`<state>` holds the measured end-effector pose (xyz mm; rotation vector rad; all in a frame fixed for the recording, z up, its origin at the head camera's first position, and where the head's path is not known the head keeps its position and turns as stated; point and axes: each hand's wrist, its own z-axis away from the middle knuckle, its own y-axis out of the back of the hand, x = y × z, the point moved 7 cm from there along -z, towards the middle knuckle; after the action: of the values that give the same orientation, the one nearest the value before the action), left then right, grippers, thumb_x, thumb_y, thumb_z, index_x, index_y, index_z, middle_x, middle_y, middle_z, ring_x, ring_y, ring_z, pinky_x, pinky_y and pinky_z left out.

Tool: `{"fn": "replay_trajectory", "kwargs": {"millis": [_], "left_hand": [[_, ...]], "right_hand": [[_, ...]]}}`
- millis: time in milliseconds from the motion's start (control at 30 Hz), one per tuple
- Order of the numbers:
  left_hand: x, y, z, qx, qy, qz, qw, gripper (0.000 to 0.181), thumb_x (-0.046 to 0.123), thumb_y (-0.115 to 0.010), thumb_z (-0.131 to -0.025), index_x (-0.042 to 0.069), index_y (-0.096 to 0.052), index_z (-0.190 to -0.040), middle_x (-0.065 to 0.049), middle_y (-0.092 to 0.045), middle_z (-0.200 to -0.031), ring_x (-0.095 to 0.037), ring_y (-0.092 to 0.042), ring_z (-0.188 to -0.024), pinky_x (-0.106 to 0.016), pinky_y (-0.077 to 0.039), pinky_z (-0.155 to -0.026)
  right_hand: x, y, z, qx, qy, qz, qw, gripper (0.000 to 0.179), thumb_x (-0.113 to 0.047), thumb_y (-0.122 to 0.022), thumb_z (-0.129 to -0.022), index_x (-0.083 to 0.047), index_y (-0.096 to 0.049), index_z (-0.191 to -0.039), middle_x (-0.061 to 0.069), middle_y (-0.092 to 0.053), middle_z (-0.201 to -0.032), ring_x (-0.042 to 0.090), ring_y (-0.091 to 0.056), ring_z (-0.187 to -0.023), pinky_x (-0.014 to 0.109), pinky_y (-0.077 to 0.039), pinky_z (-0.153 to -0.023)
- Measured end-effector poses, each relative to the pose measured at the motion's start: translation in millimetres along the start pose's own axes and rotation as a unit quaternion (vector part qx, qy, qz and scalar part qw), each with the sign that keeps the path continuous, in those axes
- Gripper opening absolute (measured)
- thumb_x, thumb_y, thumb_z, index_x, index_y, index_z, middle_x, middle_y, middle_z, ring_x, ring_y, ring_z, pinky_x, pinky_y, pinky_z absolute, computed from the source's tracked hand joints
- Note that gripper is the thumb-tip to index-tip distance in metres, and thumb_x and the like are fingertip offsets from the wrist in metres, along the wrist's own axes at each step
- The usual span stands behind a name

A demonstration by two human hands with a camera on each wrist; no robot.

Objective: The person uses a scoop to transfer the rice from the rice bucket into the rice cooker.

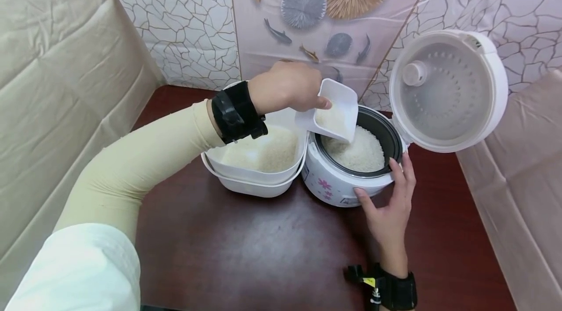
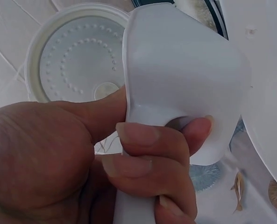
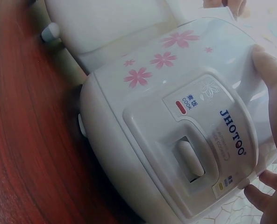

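Observation:
My left hand grips the handle of a white scoop, fingers wrapped round it in the left wrist view. Some rice lies in the scoop, which tilts over the rice cooker with its lip above the inner pot. Cooked-looking or raw I cannot tell, but white rice fills the lower part of the dark pot. My right hand rests on the cooker's front right side, thumb and fingers spread and fairly straight. Pink flowers and a cook switch mark the cooker's front in the right wrist view.
Left of the cooker stands a white bin holding rice, partly behind my left forearm. The cooker's lid stands raised at the right. Patterned cloth walls enclose the dark red-brown table at the back and sides.

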<state>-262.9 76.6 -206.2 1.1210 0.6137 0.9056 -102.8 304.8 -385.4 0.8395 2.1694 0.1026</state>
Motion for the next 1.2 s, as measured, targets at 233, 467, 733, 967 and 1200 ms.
{"fn": "replay_trajectory", "kwargs": {"millis": [233, 467, 733, 967, 1200], "left_hand": [[1.4, -0.8, 0.0, 0.008, 0.002, 0.003, 1.0000, 0.049, 0.061, -0.052, -0.106, 0.015, -0.068, -0.112, -0.004, -0.064, -0.114, -0.022, -0.061, -0.112, -0.057, -0.049, -0.098], [1.5, -2.0, -0.2, 0.006, 0.004, -0.006, 1.0000, 0.047, 0.060, -0.053, -0.105, 0.016, -0.067, -0.114, -0.003, -0.064, -0.113, -0.023, -0.061, -0.114, -0.057, -0.049, -0.098], [9.5, 2.3, -1.7, 0.013, -0.015, -0.021, 0.9996, 0.048, 0.060, -0.052, -0.106, 0.016, -0.068, -0.118, -0.003, -0.065, -0.118, -0.022, -0.061, -0.115, -0.056, -0.049, -0.099], [17.3, 3.6, -1.5, 0.024, -0.023, -0.028, 0.9990, 0.047, 0.058, -0.055, -0.106, 0.017, -0.069, -0.123, -0.002, -0.067, -0.125, -0.020, -0.062, -0.115, -0.052, -0.051, -0.096], [22.5, 3.6, 0.6, 0.030, -0.020, -0.048, 0.9982, 0.045, 0.057, -0.056, -0.106, 0.018, -0.071, -0.123, -0.003, -0.067, -0.128, -0.021, -0.062, -0.118, -0.052, -0.053, -0.096]], "right_hand": [[-22.0, -0.9, -5.0, -0.003, 0.005, -0.005, 1.0000, 0.091, -0.060, -0.079, -0.089, 0.001, -0.051, -0.151, 0.023, -0.032, -0.167, 0.037, -0.028, -0.156, 0.038, -0.024, -0.124], [-49.8, -3.0, -9.6, -0.004, 0.011, -0.011, 0.9999, 0.088, -0.056, -0.077, -0.093, 0.007, -0.050, -0.148, 0.034, -0.033, -0.162, 0.046, -0.028, -0.153, 0.036, -0.024, -0.123], [-35.9, 3.0, -8.7, 0.003, 0.015, -0.001, 0.9999, 0.092, -0.062, -0.078, -0.090, 0.004, -0.051, -0.149, 0.027, -0.034, -0.165, 0.041, -0.030, -0.154, 0.034, -0.025, -0.123], [-45.0, 4.9, -10.7, 0.006, 0.014, 0.000, 0.9999, 0.091, -0.061, -0.077, -0.091, 0.006, -0.051, -0.148, 0.031, -0.035, -0.163, 0.044, -0.030, -0.153, 0.034, -0.025, -0.123], [-48.5, 2.6, -12.0, 0.003, 0.015, -0.007, 0.9999, 0.090, -0.059, -0.077, -0.092, 0.006, -0.051, -0.148, 0.031, -0.034, -0.163, 0.045, -0.030, -0.153, 0.034, -0.026, -0.122]]}}
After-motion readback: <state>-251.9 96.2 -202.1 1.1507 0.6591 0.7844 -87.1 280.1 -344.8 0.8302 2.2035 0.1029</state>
